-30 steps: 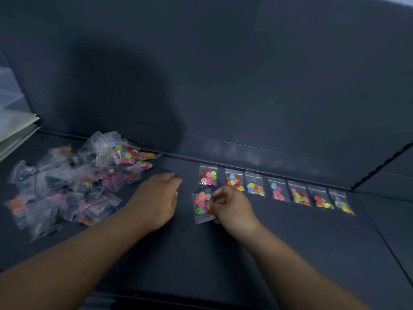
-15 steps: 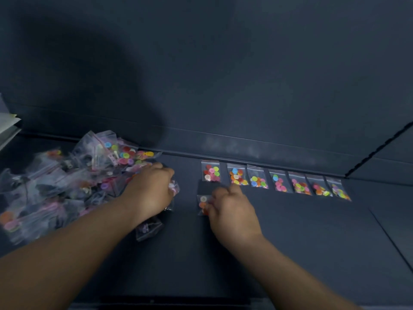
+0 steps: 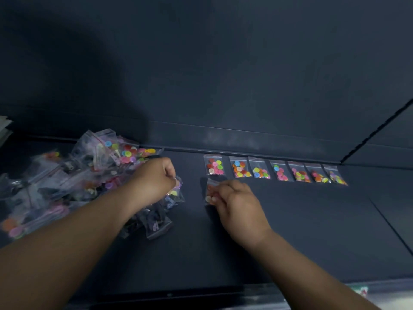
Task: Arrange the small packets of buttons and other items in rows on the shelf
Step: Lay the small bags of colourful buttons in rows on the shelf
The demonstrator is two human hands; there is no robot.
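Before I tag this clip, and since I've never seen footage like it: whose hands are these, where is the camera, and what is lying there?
No machine here: a person works with bare hands. The camera sits on their head and looks forward and down, so both arms come in from the bottom. The dark surface is a shelf. Along its back lies a row of seven clear packets of coloured buttons. To the left is an unsorted pile of similar packets. The right hand holds a new packet just in front of the row's left end, seemingly starting a second row. The left hand grips a loose packet at the pile's edge.
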